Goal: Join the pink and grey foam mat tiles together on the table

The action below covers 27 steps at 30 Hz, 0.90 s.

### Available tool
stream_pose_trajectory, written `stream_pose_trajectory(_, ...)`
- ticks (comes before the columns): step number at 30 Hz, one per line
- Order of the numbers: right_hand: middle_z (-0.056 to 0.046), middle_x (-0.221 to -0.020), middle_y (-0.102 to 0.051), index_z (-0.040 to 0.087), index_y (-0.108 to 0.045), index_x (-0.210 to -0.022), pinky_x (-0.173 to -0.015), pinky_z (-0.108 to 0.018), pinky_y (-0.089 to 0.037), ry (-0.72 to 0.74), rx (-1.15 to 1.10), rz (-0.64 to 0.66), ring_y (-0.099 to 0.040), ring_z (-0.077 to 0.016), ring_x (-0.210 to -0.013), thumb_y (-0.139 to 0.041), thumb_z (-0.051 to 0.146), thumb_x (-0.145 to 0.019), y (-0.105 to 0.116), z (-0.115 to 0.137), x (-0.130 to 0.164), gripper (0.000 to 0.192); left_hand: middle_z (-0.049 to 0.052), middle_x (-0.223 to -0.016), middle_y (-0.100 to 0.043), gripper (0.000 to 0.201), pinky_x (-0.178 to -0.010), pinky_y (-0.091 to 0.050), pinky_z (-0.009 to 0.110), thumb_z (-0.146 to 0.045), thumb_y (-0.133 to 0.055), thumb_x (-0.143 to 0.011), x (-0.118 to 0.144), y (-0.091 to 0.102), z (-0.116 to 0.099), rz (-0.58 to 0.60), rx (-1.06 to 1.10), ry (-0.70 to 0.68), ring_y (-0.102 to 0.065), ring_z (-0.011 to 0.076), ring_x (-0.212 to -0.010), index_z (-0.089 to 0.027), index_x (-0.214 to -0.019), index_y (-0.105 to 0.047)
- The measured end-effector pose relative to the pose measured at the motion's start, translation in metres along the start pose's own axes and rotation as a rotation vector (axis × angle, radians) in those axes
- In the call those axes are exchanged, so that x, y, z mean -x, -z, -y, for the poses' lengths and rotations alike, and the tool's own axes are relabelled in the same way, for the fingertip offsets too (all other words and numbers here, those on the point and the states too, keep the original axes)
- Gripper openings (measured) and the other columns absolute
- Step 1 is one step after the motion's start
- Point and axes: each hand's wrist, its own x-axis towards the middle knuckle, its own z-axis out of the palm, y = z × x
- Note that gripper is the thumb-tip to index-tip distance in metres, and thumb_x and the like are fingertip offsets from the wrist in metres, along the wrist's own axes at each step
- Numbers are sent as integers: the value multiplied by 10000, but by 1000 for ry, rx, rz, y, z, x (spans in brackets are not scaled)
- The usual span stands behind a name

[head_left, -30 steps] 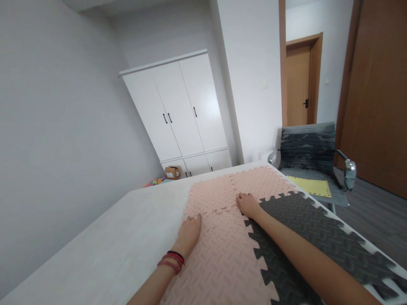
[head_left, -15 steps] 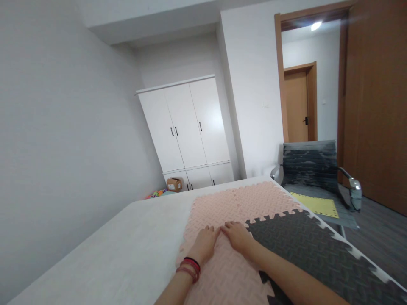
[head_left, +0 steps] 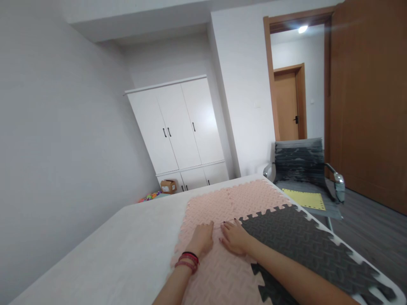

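Pink foam puzzle mats [head_left: 222,203] lie joined on a white table [head_left: 127,245], with a dark grey foam mat [head_left: 295,237] locked onto their right side. My left hand [head_left: 202,239], with red and black bands at the wrist, presses flat on the pink mat. Right beside it, my right hand [head_left: 234,237] also rests flat, fingers spread, at the seam between pink tiles and near the grey mat's toothed edge. Neither hand holds anything.
A grey office chair [head_left: 302,169] with a yellow mat piece [head_left: 304,199] on its seat stands past the table's far right corner. A white wardrobe [head_left: 178,131], a small cardboard box [head_left: 167,186] and toys sit by the back wall. An open doorway [head_left: 292,97] is at right.
My hands have come together near the middle of the pink mats: the left moved right, the right drew back toward me. The view tilted up and shifted slightly.
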Motion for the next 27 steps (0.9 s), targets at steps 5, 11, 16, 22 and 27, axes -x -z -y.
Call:
stream_pose_trajectory(5, -192, -1335, -474, 96, -421, -1310, -1069, -531, -187, -60, -15, 26, -400, -293, -1255, -352, 454, -846, 1, 4, -3, 591, 87, -1010, -645, 507, -801, -463, 406, -159, -431, -813, 2, 0, -4, 1, 11, -55, -604, 244, -950, -289, -1302, -395)
stream_pose_trajectory(11, -144, -1160, -624, 164, -484, -1266, -927, -435, -384, -148, -18, 81, -571, -266, -1067, -381, 477, -826, 18, -7, -19, 550, 108, -1067, -612, 475, -815, -457, 460, -160, -411, -835, 6, -2, -12, 9, 24, -31, -591, 262, -978, -264, -1298, -416)
stream_pose_trajectory(16, -168, -1325, -494, 132, -494, -1244, -1031, -527, -231, -217, 27, 28, -417, -282, -1243, -309, 436, -865, 15, -25, -9, 519, 55, -1170, -575, 277, -881, -461, 421, -212, -472, -857, -1, -1, -12, -13, 94, -133, -552, 199, -1049, -198, -1127, -536)
stream_pose_trajectory(22, -234, -1315, -473, 65, -487, -1240, -1025, -549, -227, -262, 23, 21, -388, -339, -1246, -397, 555, -797, 9, -29, -10, 667, 67, -1085, -597, 243, -893, -446, 440, -240, -461, -872, -10, -6, -19, -84, 141, -139, -553, 202, -1025, -148, -1084, -536)
stream_pose_trajectory(27, -150, -1247, -561, 176, -555, -1176, -1002, -545, -271, -249, -50, 93, -468, -298, -1180, -432, 523, -780, 22, -47, -12, 541, 87, -1214, -553, 387, -948, -426, 442, -291, -447, -886, -43, 3, -23, -126, 213, -185, -526, 206, -1107, -172, -1254, -431)
